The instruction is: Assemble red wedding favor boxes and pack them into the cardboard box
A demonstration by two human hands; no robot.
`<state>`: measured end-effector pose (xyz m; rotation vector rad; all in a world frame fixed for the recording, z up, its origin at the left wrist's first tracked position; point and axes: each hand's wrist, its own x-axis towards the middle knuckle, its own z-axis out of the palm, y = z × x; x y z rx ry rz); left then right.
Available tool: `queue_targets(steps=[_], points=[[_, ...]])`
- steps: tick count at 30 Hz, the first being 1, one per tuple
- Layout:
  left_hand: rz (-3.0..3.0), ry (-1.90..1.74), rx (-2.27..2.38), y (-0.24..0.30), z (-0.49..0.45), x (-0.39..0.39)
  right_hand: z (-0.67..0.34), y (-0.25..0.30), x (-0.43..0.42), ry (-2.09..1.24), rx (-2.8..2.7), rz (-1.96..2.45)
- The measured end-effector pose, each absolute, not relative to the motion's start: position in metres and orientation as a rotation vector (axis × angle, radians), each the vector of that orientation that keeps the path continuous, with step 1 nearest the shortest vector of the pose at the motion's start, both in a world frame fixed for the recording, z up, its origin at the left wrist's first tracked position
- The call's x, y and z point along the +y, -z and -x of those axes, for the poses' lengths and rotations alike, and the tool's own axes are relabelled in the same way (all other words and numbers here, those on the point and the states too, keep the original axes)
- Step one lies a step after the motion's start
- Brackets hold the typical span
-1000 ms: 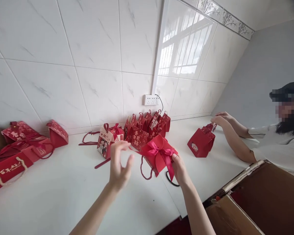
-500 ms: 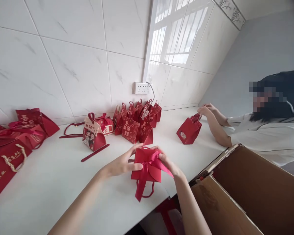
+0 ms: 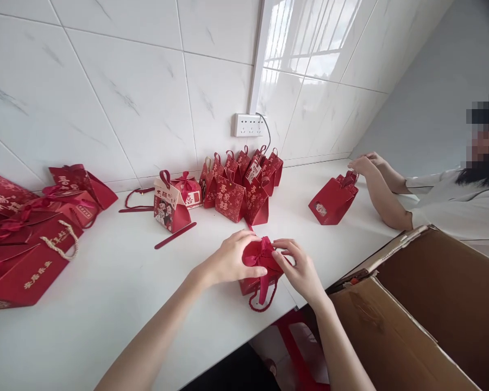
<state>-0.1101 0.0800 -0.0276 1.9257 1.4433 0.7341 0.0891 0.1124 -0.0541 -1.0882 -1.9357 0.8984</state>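
Note:
A small red gift box with a red ribbon bow [image 3: 259, 267] sits near the front edge of the white counter [image 3: 118, 293]. My left hand [image 3: 231, 257] grips its left side with curled fingers. My right hand [image 3: 299, 267] pinches the ribbon and top flap from the right. A red cord handle hangs below the box over the counter edge.
Several small red gift boxes [image 3: 239, 184] stand clustered by the tiled wall below a socket [image 3: 248, 124]. Larger red bags [image 3: 32, 239] lie at the left. Another person's hands [image 3: 362, 163] hold a red box [image 3: 332, 200] at the right. An open cardboard carton [image 3: 424, 320] stands at lower right.
The red box came down from in front of me to the counter edge. My left hand, free a second ago, now grips it, and both hands have closed on its top.

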Motion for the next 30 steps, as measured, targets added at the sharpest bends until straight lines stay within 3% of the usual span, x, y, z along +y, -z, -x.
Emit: queue_targets(steps=[7,15,22,30], points=[[-1.939,-0.760,1.524,0.035,0.098,0.078,-0.092,0.043,0.113,-0.855,-1.975,1.364],[-1.911,-0.800,1.455,0.040,0.105,0.082,-0.103,0.055,0.116,-1.270,-1.926,1.252],[-1.876,-0.837,1.416,0.046,0.107,0.085,-0.105,0.057,0.118,-1.491,-1.582,1.151],[-1.837,-0.803,1.424,0.039,0.105,0.083,-0.120,0.056,0.123,-1.462,-1.054,1.071]])
